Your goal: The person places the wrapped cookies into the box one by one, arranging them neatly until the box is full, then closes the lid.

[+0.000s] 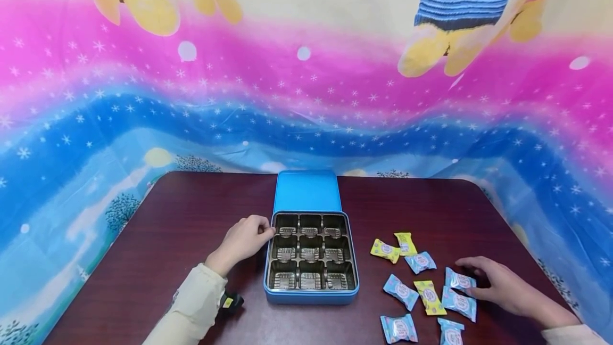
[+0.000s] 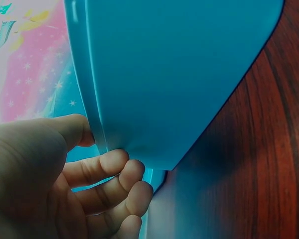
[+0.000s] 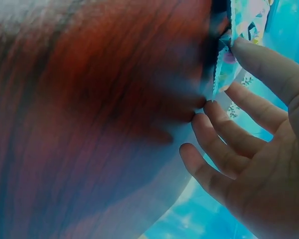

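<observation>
Beneath our left hand (image 1: pixel 244 241) and right hand (image 1: pixel 507 286), head view, spreads a dark-red wood-grain table (image 1: pixel 182 217); beyond them hangs a pink-and-blue snowflake-printed cloth (image 1: pixel 287 95). Left wrist: we pinch the rim of a blue rectangular tin (image 2: pixel 179 74). Right wrist: fingers loosely spread, our thumb touches a blue-wrapped sweet (image 3: pixel 246 17).

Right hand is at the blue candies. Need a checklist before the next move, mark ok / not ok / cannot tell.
1. Lid open: ok, laid back behind the blue tin.
2. Left hand on tin: ok, fingers touch its left side.
3. Compartments visible: ok, all nine show in the head view.
4. Right hand firmly holding the upper blue candy: cannot tell; thumb and fingers are around it, firmness doesn't show.
5. That candy well separated: not ok, the lower blue candy lies right beside it, perhaps touching.
6. All candies in frame: cannot tell; nine visible, the bottom-edge blue one is cropped.
</observation>
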A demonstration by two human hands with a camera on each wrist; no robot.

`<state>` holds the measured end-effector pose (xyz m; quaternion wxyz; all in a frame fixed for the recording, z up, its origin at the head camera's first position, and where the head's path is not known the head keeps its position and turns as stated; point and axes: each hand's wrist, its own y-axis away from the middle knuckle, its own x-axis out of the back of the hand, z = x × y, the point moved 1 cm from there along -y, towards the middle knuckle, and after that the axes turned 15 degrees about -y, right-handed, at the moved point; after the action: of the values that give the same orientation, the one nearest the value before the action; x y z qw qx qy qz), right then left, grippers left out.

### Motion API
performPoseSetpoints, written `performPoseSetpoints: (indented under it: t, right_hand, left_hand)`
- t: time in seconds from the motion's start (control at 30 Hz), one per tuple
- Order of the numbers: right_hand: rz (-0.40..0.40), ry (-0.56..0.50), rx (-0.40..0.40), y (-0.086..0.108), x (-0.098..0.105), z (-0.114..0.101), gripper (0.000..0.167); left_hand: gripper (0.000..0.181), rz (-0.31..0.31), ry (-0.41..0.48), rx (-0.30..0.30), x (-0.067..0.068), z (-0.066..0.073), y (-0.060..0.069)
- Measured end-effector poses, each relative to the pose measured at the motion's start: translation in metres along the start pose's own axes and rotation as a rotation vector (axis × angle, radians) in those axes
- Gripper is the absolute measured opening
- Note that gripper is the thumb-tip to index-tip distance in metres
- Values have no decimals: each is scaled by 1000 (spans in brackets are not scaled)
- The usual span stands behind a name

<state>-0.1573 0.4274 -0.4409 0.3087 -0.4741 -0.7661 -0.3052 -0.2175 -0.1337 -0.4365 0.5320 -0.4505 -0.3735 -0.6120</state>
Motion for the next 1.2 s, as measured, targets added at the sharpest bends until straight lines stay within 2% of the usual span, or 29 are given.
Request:
performPoseSetpoints:
  t: [0.33,1.2]
  right_hand:
    - [30,-20,36,0,-3,4,57]
    - [96,-60,119,1,-7,17,38]
  left_hand:
    - [32,-5,-3,5,-2,0,0]
    - [35,-4,3,-7,-2,-1,-2]
